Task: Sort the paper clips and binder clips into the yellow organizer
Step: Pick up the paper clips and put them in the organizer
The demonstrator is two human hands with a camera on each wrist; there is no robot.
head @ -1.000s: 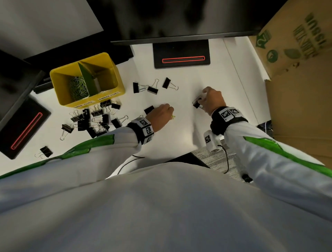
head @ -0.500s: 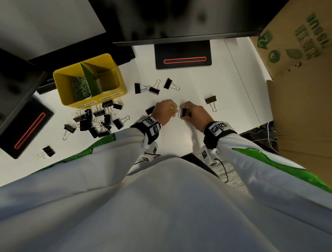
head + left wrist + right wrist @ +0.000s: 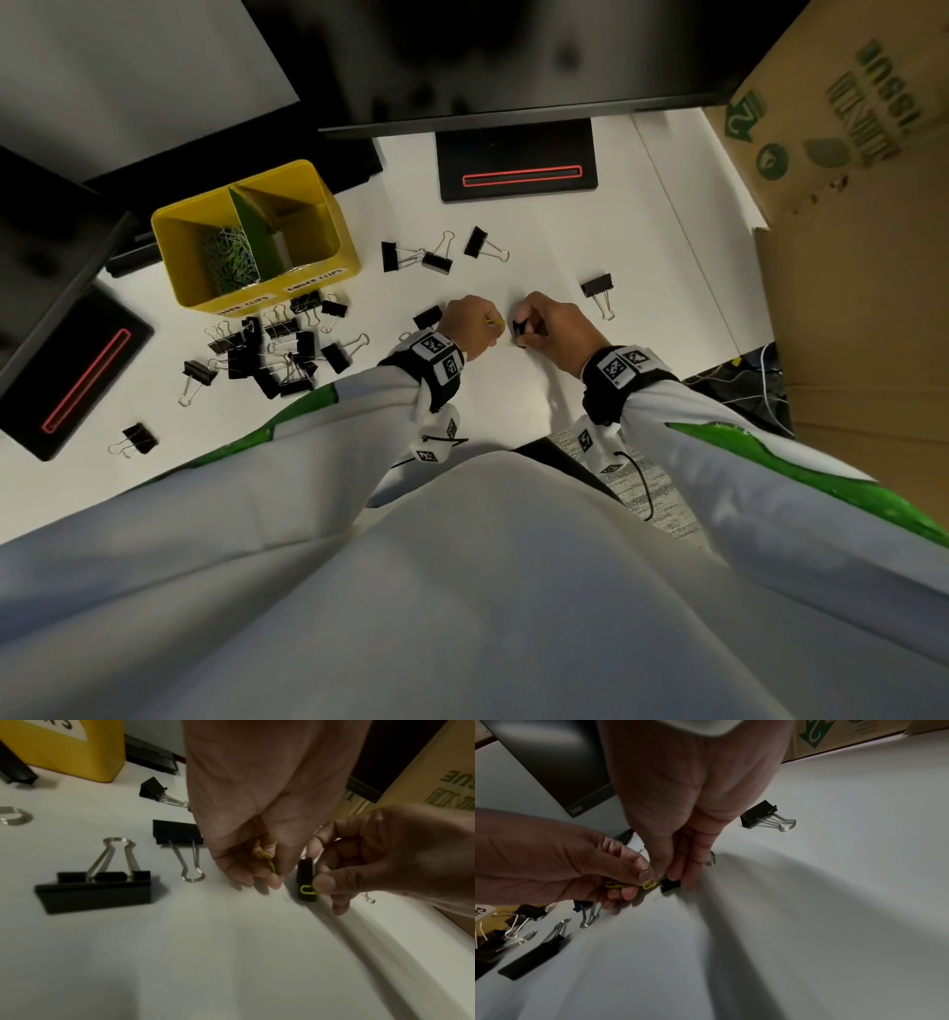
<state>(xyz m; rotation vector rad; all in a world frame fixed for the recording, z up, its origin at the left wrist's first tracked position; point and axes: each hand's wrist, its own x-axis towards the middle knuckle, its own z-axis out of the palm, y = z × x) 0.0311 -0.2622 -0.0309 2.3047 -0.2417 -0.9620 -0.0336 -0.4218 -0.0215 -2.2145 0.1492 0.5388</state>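
Observation:
My two hands meet fingertip to fingertip low over the white table (image 3: 565, 231). The left hand (image 3: 490, 329) pinches a yellow paper clip (image 3: 267, 860) in its curled fingers. The right hand (image 3: 521, 329) grips a small black binder clip (image 3: 306, 874) standing on the table, its thumb pressing a second yellow-green paper clip (image 3: 307, 889) against it. The yellow organizer (image 3: 328, 267) stands at the back left, with several coloured paper clips (image 3: 231, 259) in its left compartment. A pile of black binder clips (image 3: 272, 349) lies in front of it.
Loose binder clips lie behind the hands (image 3: 436, 257) and to the right (image 3: 598, 288). Black monitor bases stand at the back (image 3: 516, 164) and far left (image 3: 77, 375). A cardboard box (image 3: 847, 257) walls the right side. The table's front edge is just below my wrists.
The right hand moved left with the small binder clip until it met the left hand. A binder clip it had hidden now shows on the right. The left hand barely shifted.

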